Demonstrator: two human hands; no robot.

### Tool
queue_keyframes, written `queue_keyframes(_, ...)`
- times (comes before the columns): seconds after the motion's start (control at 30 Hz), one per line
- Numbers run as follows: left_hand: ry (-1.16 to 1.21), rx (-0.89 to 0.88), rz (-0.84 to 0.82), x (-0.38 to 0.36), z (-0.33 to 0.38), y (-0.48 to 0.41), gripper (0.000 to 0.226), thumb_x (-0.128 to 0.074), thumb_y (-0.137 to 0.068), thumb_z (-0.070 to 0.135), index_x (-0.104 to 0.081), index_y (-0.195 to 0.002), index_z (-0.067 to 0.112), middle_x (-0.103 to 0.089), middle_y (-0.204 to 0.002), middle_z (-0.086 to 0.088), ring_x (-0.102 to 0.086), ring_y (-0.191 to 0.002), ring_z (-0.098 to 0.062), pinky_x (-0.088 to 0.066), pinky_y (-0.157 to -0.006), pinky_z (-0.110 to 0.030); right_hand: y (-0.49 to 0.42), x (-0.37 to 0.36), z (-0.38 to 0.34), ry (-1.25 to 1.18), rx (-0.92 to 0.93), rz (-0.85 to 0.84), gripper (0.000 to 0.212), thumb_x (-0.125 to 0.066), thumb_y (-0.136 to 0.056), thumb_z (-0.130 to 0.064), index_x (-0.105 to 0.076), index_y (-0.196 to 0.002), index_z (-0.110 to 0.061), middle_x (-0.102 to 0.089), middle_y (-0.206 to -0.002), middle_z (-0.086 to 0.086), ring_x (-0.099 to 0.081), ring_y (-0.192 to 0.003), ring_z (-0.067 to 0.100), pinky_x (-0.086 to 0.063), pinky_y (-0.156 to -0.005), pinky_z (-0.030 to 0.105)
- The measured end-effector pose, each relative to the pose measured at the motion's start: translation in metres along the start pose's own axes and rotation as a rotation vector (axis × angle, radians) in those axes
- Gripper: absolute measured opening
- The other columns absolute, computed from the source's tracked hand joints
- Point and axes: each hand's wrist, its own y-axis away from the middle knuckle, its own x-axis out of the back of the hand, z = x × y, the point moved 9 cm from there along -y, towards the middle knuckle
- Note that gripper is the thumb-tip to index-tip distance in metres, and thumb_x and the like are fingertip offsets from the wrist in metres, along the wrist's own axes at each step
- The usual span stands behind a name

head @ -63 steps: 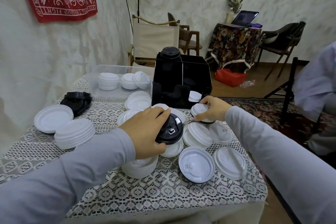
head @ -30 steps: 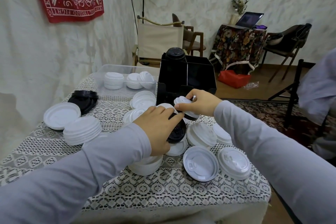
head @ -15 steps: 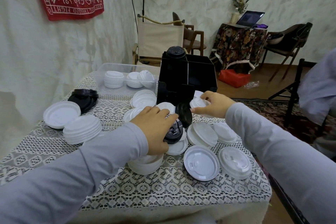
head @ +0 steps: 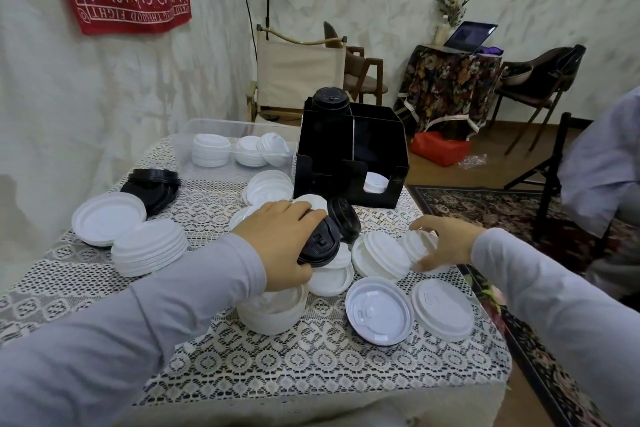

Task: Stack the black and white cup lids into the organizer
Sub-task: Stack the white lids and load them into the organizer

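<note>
left grip (head: 277,243): we hold the black lid stack (head: 320,246), fingers curled over it, frame centre
right grip (head: 446,246): we pinch a white lid (head: 414,244), centre-right
organizer (head: 349,149): above both, apart

Black organizer (head: 349,149): one. Clear plastic bin (head: 225,126): one, holding three clusters of white lids (head: 211,149). Black lid stacks: three, namely organizer stack (head: 329,101), far-left stack (head: 152,184) and hand-held black stack (head: 320,246). Tilted single black lid (head: 344,218): one. Flat single white lids at the near edge (head: 379,315): two. Hands: two, left hand (head: 277,239) and right hand (head: 446,244). Remaining white lids overlap; number unclear.
</note>
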Motion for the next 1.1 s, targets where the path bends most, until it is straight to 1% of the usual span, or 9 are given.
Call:
queue_keyframes(0.13, 0.003, 0.017, 0.018, 0.003, -0.007, 0.003, 0.073, -0.054, -0.081, 0.046, -0.022, -0.144, 0.024, -0.033, -0.141, 0.003, -0.035, -0.125, -0.021, -0.028, -0.107, -0.033, -0.004, 0.008, -0.012, 0.059, 0.03, -0.055, 0.094, -0.081, -0.07, -0.035, -0.027, -0.146, -0.028, -0.034, -0.151, 0.0, -0.037, -0.134, 0.023, -0.029, -0.11, 0.035)
queue_keyframes(0.3, -0.005, 0.024, 0.026, 0.007, -0.01, 0.004, 0.074, -0.054, -0.08, 0.045, -0.021, -0.144, 0.024, -0.034, -0.141, 0.003, -0.036, -0.124, -0.022, -0.029, -0.107, -0.035, -0.01, 0.036, -0.071, -0.187, 0.197, 0.079, 0.073, -0.07, -0.082, -0.035, -0.033, -0.144, -0.028, -0.04, -0.146, -0.001, -0.044, -0.129, 0.019, -0.034, -0.108, 0.036)
queue_keyframes(0.37, -0.006, 0.033, 0.039, 0.009, -0.011, 0.004, 0.074, -0.053, -0.08, 0.045, -0.022, -0.143, 0.024, -0.034, -0.141, 0.002, -0.038, -0.123, -0.022, -0.03, -0.106, -0.035, -0.016, 0.028, -0.095, -0.159, 0.231, 0.104, 0.074, -0.068, -0.082, -0.041, -0.031, -0.145, -0.027, -0.04, -0.146, -0.002, -0.043, -0.13, 0.019, -0.035, -0.106, 0.032)
queue_keyframes(0.5, 0.035, 0.051, 0.025, 0.006, -0.016, 0.007, 0.077, -0.055, -0.079, 0.044, -0.02, -0.145, 0.024, -0.03, -0.143, 0.001, -0.041, -0.121, -0.023, -0.034, -0.104, -0.035, -0.03, 0.012, -0.115, -0.134, 0.196, 0.099, 0.082, -0.062, -0.083, -0.053, -0.023, -0.148, -0.022, -0.04, -0.147, 0.001, -0.044, -0.13, 0.02, -0.036, -0.102, 0.03)
queue_keyframes(0.63, 0.068, 0.055, 0.019, 0.006, -0.021, 0.01, 0.077, -0.057, -0.079, 0.042, -0.02, -0.144, 0.025, -0.031, -0.142, 0.003, -0.04, -0.122, -0.022, -0.034, -0.104, -0.035, -0.034, 0.009, -0.117, -0.19, 0.151, 0.122, 0.079, -0.057, -0.085, -0.056, -0.03, -0.146, -0.014, -0.046, -0.142, 0.005, -0.048, -0.125, 0.021, -0.037, -0.097, 0.026)
queue_keyframes(0.73, 0.088, 0.057, 0.023, 0.007, -0.024, 0.011, 0.08, -0.059, -0.077, 0.041, -0.018, -0.144, 0.026, -0.032, -0.142, 0.004, -0.043, -0.12, -0.023, -0.035, -0.102, -0.035, -0.03, 0.014, -0.117, -0.236, 0.17, 0.155, 0.077, -0.065, -0.082, -0.051, -0.034, -0.143, -0.017, -0.05, -0.137, 0.003, -0.051, -0.12, 0.02, -0.038, -0.092, 0.023)
queue_keyframes(0.83, 0.103, 0.087, 0.003, 0.006, -0.028, 0.009, 0.093, -0.062, -0.076, 0.04, -0.005, -0.148, 0.024, -0.033, -0.144, 0.002, -0.042, -0.121, -0.024, -0.037, -0.101, -0.036, -0.022, 0.025, -0.118, -0.251, 0.242, 0.211, 0.079, -0.075, -0.076, -0.041, -0.035, -0.141, -0.02, -0.051, -0.133, 0.0, -0.053, -0.115, 0.017, -0.04, -0.089, 0.021)
queue_keyframes(0.97, 0.186, 0.138, -0.029, -0.004, -0.037, 0.004, 0.107, -0.066, -0.071, 0.036, 0.009, -0.147, 0.027, -0.041, -0.14, -0.003, -0.046, -0.118, -0.025, -0.043, -0.095, -0.04, -0.005, 0.035, -0.127, -0.267, 0.39, 0.25, 0.084, -0.079, -0.071, -0.023, -0.033, -0.142, -0.02, -0.042, -0.132, -0.003, -0.046, -0.12, 0.013, -0.035, -0.09, 0.017)
queue_keyframes(1.1, 0.305, 0.167, -0.056, -0.006, -0.04, -0.002, 0.116, -0.071, -0.067, 0.028, 0.014, -0.146, 0.03, -0.04, -0.141, -0.002, -0.05, -0.115, -0.025, -0.047, -0.092, -0.041, 0.012, 0.037, -0.141, -0.17, 0.504, 0.246, 0.087, -0.079, -0.069, -0.017, -0.031, -0.142, -0.023, -0.034, -0.134, -0.004, -0.041, -0.117, 0.01, -0.034, -0.094, 0.017)
